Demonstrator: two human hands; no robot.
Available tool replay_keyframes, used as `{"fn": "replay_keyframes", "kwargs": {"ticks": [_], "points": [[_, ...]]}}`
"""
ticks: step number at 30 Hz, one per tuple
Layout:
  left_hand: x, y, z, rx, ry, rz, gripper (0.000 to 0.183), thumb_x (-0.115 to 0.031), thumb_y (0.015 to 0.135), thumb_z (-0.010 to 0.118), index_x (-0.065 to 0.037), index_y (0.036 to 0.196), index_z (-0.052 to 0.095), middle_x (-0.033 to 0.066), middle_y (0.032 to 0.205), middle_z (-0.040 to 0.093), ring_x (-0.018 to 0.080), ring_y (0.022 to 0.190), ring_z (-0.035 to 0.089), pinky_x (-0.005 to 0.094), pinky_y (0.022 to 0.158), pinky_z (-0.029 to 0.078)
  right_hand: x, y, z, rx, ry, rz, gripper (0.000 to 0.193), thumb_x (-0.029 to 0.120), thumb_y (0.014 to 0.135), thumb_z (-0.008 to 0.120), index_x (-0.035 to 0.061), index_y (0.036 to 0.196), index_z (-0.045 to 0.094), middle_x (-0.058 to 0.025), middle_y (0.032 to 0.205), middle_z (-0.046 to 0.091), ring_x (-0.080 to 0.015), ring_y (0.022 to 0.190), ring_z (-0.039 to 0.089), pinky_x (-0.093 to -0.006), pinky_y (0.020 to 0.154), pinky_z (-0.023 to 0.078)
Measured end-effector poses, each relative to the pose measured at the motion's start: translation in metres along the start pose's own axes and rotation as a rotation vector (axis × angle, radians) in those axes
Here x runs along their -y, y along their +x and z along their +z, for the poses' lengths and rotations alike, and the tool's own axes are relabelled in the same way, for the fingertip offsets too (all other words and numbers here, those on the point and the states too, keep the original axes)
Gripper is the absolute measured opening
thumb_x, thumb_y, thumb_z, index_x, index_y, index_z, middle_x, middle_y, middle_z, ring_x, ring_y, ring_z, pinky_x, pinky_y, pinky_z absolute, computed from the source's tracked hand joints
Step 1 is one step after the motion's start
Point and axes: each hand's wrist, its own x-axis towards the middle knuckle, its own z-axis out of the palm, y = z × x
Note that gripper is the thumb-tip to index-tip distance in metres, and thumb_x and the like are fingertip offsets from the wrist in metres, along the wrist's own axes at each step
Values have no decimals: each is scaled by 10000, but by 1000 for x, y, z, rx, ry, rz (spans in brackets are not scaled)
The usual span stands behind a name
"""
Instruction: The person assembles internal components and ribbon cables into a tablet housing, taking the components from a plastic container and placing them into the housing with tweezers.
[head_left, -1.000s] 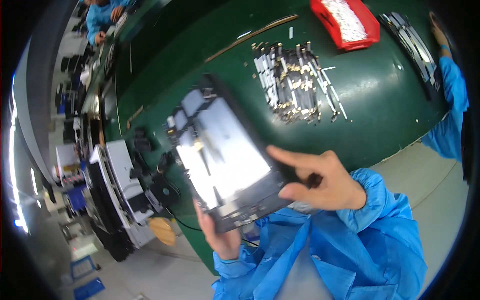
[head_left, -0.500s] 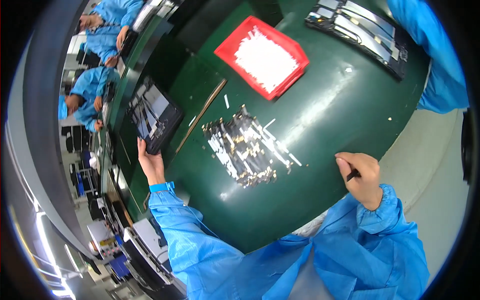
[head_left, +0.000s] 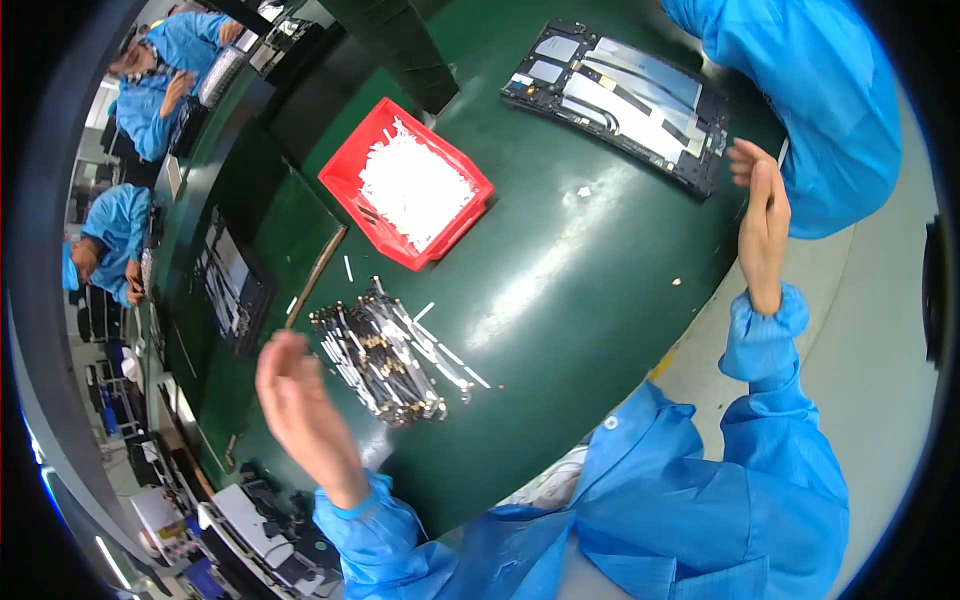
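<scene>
My left hand [head_left: 305, 415] is raised over the near left of the green table, smeared by motion, with its fingers stretched up and nothing visible in it. Beyond it, an opened flat device [head_left: 232, 285], dark with silver panels, lies apart from the hand. At the right my right hand [head_left: 764, 225] is seen edge-on, fingers extended beside the corner of a second opened tablet-like device [head_left: 630, 105]. This one shows silver battery panels and black ribbon cables. Between my hands lies a pile of black flex cables [head_left: 380, 355] with white strips and gold ends.
A red bin [head_left: 468, 205] full of small white strips stands beyond the pile. A thin brown strip [head_left: 318, 272] lies along the table's left part. Another person's blue sleeve [head_left: 830, 120] reaches in at the far right. Other workers [head_left: 105, 240] sit at the far left.
My left hand has come off the left device and moved back nearer to me. My right hand has moved up to the right device, its fist unfolded. The view has also shifted.
</scene>
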Motion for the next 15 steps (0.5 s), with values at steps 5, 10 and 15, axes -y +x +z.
{"fn": "replay_keyframes", "kwargs": {"ticks": [5, 10, 15], "points": [[-3, -68, 103, 536, -290, -389, 397, -101, 930, 535, -4, 1304, 442, 118, 1322, 489, 230, 1232, 473, 350, 1010, 381, -34, 38, 3, 102, -197, -149, 371, 271, 1006, 386, -12, 1194, 537, -172, 1237, 540, -288, 1167, 502, -324, 1018, 344], [4, -65, 188, 648, -646, -598, 538, -136, 946, 514, -11, 1411, 274, 156, 1427, 352, 236, 1324, 348, 342, 1074, 296, -41, 81, 6, 231, -332, -65, 384, 279, 999, 397, -8, 1226, 512, -214, 1244, 531, -337, 1184, 485, -342, 1019, 353], [10, -48, 248, 525, -794, -683, 641, -193, 947, 518, -1, 1445, 164, 143, 1471, 272, 224, 1374, 248, 336, 1104, 242, -43, 82, 3, 166, -393, -140, 359, 276, 995, 405, 1, 1193, 525, -224, 1151, 566, -358, 1089, 532, -366, 940, 408]]}}
